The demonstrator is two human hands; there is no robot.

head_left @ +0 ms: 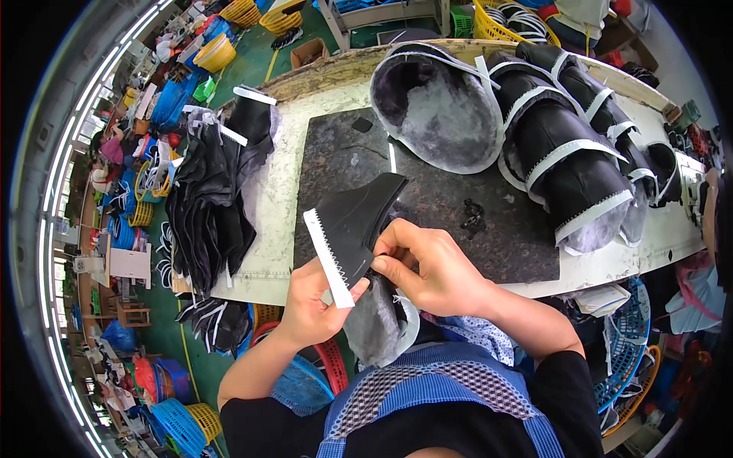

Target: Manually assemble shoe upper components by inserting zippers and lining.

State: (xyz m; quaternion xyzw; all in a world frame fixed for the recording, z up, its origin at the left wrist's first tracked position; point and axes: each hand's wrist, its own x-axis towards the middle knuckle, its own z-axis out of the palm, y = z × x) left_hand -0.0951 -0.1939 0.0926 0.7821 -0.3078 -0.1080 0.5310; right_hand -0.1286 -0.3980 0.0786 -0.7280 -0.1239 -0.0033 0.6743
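Over the table's near edge I hold a black boot upper (343, 217), apparently leather, with a white zigzag-stitched strip along its left edge. Grey fuzzy lining (374, 324) shows on its lower part, which hangs toward my apron. My left hand (314, 304) is closed on the lower end of the white strip. With thumb and forefinger together, my right hand (427, 266) pinches the upper's right edge. Behind it lies a dark, worn board (336, 149) on the pale tabletop (279, 214).
A pile of black pieces (210, 206) with white strips lies at the left. Fur-lined black uppers (573, 160) are stacked at the right, and one with its grey lining showing (450, 114) lies at the back. Plastic baskets (294, 385) stand below the near edge.
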